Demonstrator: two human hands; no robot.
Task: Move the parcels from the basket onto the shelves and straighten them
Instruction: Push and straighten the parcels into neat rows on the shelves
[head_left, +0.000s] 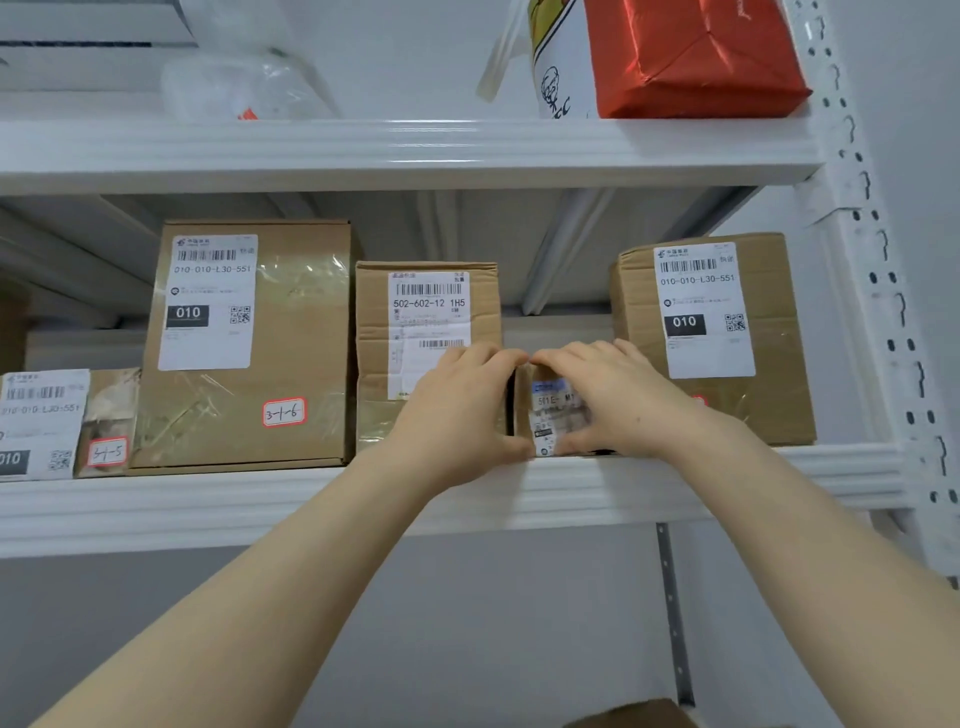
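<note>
On white shelf (208, 499), small labelled parcel (550, 410) clasped by left hand (462, 405) and right hand (618, 400), fingers curled round it, taller cardboard boxes (415, 312) alongside.

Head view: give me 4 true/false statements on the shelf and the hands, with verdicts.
1. The left hand and right hand both grip the small parcel on the middle shelf. True.
2. The small parcel stands between the 502-602-12 box and the right 010 box. True.
3. The red parcel shares the small parcel's shelf. False: it lies on the upper shelf.
4. The 3-1-6 box is the rightmost box. False: it stands left of the 502-602-12 box.
</note>
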